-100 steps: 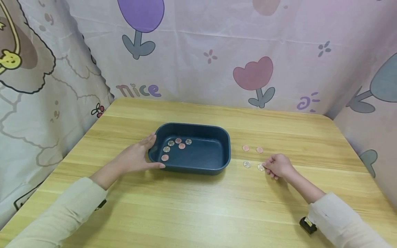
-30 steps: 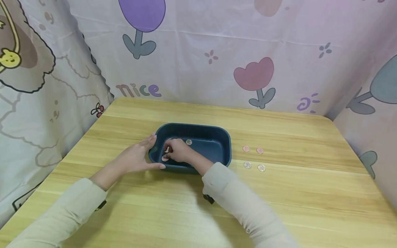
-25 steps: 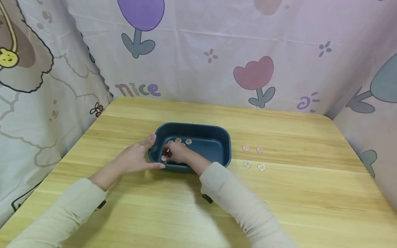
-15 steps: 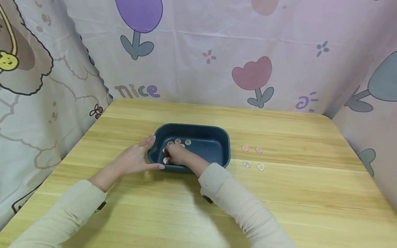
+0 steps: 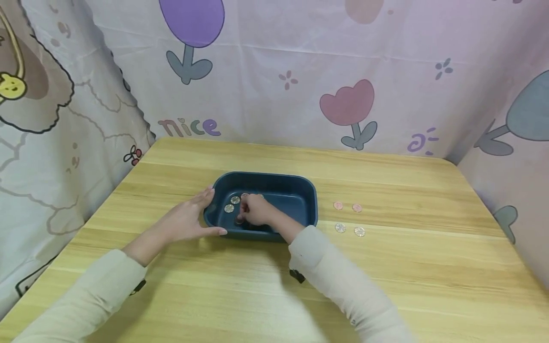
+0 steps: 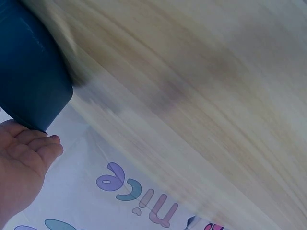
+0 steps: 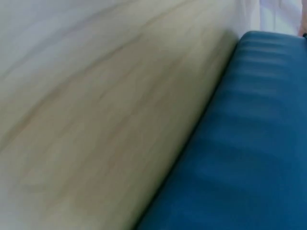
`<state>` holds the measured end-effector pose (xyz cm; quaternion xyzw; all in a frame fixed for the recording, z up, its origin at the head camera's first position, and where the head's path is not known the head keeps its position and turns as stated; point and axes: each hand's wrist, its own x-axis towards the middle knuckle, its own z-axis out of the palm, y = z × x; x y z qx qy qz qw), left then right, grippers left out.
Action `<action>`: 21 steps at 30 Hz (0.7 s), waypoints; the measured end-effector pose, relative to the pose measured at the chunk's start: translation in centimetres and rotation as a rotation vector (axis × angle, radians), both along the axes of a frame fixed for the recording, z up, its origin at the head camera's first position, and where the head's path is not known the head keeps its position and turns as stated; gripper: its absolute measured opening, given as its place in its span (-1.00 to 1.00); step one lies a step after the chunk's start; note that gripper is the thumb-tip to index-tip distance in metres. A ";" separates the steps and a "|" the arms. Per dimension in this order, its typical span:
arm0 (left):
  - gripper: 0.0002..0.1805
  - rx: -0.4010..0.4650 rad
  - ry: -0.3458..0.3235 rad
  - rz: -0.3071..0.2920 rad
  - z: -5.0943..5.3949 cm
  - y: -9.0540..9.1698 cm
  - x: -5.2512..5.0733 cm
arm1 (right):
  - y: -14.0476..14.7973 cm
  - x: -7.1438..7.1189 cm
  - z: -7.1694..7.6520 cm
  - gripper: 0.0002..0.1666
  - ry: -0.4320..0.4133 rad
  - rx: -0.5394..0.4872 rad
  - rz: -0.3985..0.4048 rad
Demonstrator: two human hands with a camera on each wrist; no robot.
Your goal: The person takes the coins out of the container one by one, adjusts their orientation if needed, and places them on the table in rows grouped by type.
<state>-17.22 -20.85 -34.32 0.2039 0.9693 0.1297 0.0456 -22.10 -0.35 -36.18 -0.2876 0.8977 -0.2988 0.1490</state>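
Observation:
My left hand (image 5: 186,216) holds the left end of a dark blue rectangular tray (image 5: 296,233), its thumb along the near side and its fingers at the end wall. The left wrist view shows those fingers (image 6: 36,143) against the tray's outer edge. Reaching into the tray, my right hand (image 5: 257,210) pinches a reddish coin (image 5: 239,220) just above the tray floor. Two gold-coloured coins lie to its left, a nearer coin (image 5: 229,208) and a farther coin (image 5: 235,200). Behind the knuckles a copper coin (image 5: 244,195) shows partly; the hand hides other coins.
On the table (image 5: 240,295), right of the tray, lie two copper coins, a left one (image 5: 338,206) and a right one (image 5: 357,208). Nearer are two pale gold coins, one left (image 5: 340,227) and one right (image 5: 359,232). A printed curtain (image 5: 274,95) hangs behind the table.
My right hand came from the coins on the table into the tray. Within the last half second it shifted right with the reddish coin, baring two gold coins. My left hand stays put.

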 end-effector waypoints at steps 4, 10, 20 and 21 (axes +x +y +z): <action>0.29 -0.005 -0.012 0.014 0.1 0.0 0.0 | 1.3 0.2 0.6 -0.82 -0.078 -0.100 -0.047; 0.30 -0.005 -0.013 0.025 0.0 0.0 0.1 | 3.0 0.6 1.2 -0.85 -0.130 -0.189 -0.147; 0.28 0.009 -0.004 0.022 -0.2 0.0 0.1 | 6.2 1.5 2.1 -0.84 -0.140 -0.330 -0.218; 0.28 0.007 -0.001 0.021 -0.2 0.0 0.1 | 6.4 1.6 2.3 -0.84 -0.139 -0.340 -0.226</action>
